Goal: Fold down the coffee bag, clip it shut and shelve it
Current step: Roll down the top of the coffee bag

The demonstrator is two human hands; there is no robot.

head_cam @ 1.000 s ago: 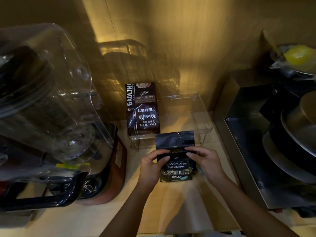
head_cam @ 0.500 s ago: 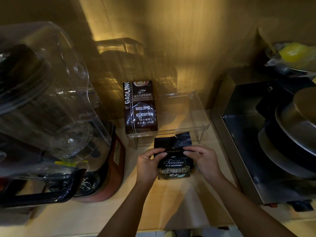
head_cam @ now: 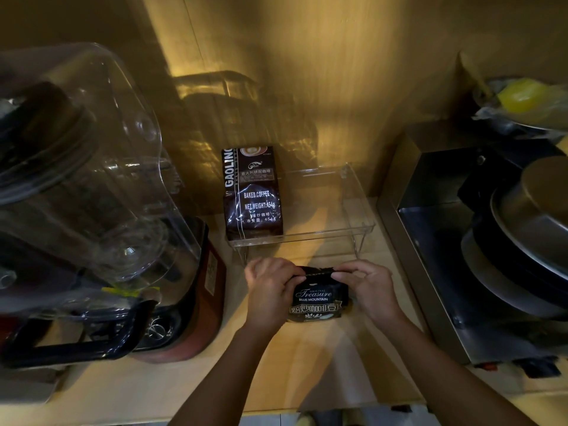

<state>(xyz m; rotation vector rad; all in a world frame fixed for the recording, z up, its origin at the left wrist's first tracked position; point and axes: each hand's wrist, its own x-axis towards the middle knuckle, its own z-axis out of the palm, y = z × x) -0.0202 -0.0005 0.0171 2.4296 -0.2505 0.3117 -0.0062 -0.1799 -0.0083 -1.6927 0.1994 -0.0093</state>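
A small black coffee bag (head_cam: 318, 299) labelled "Treasure Blue Mountain" stands on the wooden counter, its top flap folded forward and down. My left hand (head_cam: 270, 287) pinches the left end of the fold. My right hand (head_cam: 367, 287) pinches the right end, fingers curled over the top edge. Just behind the bag stands a clear acrylic shelf (head_cam: 353, 207) on thin legs, and a larger dark "Gaoling" coffee bag (head_cam: 252, 195) stands upright on its left half. No clip is visible.
A big blender with a clear jug (head_cam: 76, 179) and red base (head_cam: 196, 302) fills the left side. A steel appliance (head_cam: 445, 272) with stacked metal pans (head_cam: 534, 229) is at the right. The wooden wall (head_cam: 307, 72) rises behind the shelf.
The bag's tall upright top has been folded forward and down. Both hands have moved up from the bag's sides to its top edge and now pinch the fold.
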